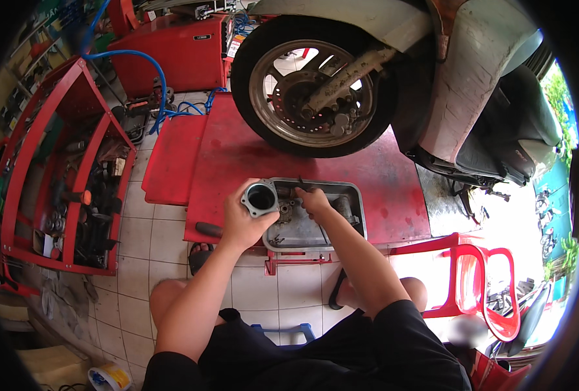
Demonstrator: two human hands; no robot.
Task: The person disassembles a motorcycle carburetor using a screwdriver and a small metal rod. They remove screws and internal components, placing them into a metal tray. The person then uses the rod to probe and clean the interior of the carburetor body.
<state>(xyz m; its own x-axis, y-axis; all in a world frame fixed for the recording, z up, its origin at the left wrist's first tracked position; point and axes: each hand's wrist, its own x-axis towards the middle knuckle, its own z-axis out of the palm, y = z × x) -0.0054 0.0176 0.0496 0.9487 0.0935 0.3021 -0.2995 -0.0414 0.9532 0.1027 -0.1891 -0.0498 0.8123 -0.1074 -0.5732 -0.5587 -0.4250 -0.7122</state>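
Observation:
My left hand [242,221] is wrapped round an engine cylinder [260,198], a grey metal part with a wide round bore and bolt holes in its flange. The bore faces up at me, over the left end of a metal tray [309,237]. Further right, my right hand [313,201] reaches over the tray's far side, its fingers closed. Something small and dark shows by the fingertips, too small to name. Inside the tray lie a metal part [285,212] beside the cylinder, a rounded part [343,207] under my right forearm, and small dark pieces [277,238].
The tray rests on a red lift platform [393,195] below a scooter's front wheel [312,91]. A dark handle [208,229] lies left of the tray. A red tool rack [74,169] stands at left, a red plastic chair [462,280] at right. A blue hose [159,72] hangs behind.

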